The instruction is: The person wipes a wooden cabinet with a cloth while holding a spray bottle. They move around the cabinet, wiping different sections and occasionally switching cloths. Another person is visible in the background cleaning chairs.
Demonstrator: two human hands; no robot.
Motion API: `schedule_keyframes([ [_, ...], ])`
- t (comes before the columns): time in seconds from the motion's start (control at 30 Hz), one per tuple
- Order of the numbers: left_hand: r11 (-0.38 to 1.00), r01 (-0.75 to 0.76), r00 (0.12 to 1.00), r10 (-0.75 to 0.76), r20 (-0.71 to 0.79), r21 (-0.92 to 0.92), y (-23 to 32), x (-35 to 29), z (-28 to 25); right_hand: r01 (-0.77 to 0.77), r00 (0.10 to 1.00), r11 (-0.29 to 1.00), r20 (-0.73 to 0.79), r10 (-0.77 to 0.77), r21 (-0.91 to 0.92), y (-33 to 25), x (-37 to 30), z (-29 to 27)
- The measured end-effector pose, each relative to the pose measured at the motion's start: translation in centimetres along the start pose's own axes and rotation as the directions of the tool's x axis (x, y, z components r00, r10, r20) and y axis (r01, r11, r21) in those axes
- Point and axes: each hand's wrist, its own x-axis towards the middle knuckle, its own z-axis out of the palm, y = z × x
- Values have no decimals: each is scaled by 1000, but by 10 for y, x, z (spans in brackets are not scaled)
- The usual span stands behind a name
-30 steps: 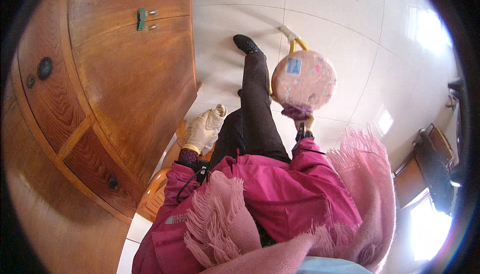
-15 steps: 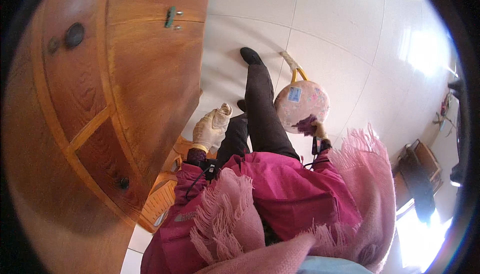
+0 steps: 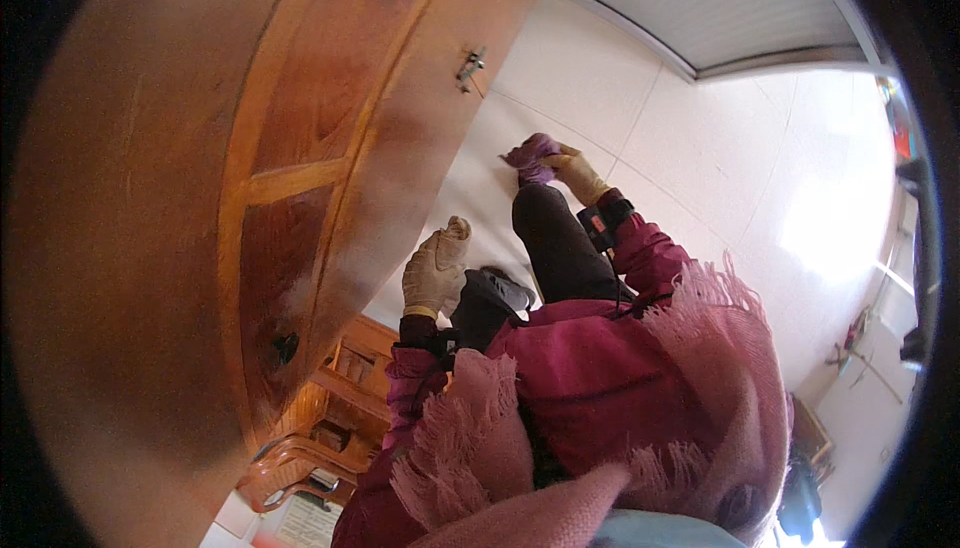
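Observation:
My right hand [image 3: 576,174], in a cream glove, is closed on a bunched purple cloth [image 3: 533,156] in front of my dark-trousered knee. The cloth hangs loosely over the fingers. Nearer the cabinet, my left hand [image 3: 435,270] wears a matching glove, with its fingers curled in. Whatever those fingers may hold is hidden. To the left stands a large wooden cabinet [image 3: 310,138] with dark round knobs and a small metal latch [image 3: 470,69] on its edge. Neither hand touches the cabinet.
Wooden furniture with slats [image 3: 345,388] stands low at the left, beside my left arm. Pale floor tiles [image 3: 660,158] spread ahead and right. A grey framed panel [image 3: 740,8] lies at the far right. My pink fringed scarf [image 3: 720,348] hangs down in front of me.
My right hand has come forward and left with the purple cloth. The view has turned; the round floral object has left sight and the grey panel has appeared. My left hand stays curled.

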Motion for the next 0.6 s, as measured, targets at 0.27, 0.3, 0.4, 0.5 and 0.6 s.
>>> schedule_keyframes([
  [0.27, 994, -112, 944, 110, -312, 12, 112, -126, -80, -25, 932, 972, 346, 107, -234, -120, -146, 123],
  [0.3, 996, -90, 936, 92, -341, 23, 133, -141, -97, -14, 914, 972, 391, 108, -236, -141, -165, 135],
  [0.4, 998, -56, 893, 43, -448, -16, 182, -176, -120, 2, 894, 952, 427, 135, -305, -179, -206, 154],
  [0.5, 983, -15, 889, -70, -452, -181, 228, -197, -108, 40, 897, 927, 422, 131, -373, -212, -241, 140],
  [0.6, 959, 95, 875, -207, -437, -265, 244, -223, -86, 96, 856, 923, 503, 114, -372, -208, -249, 131],
])
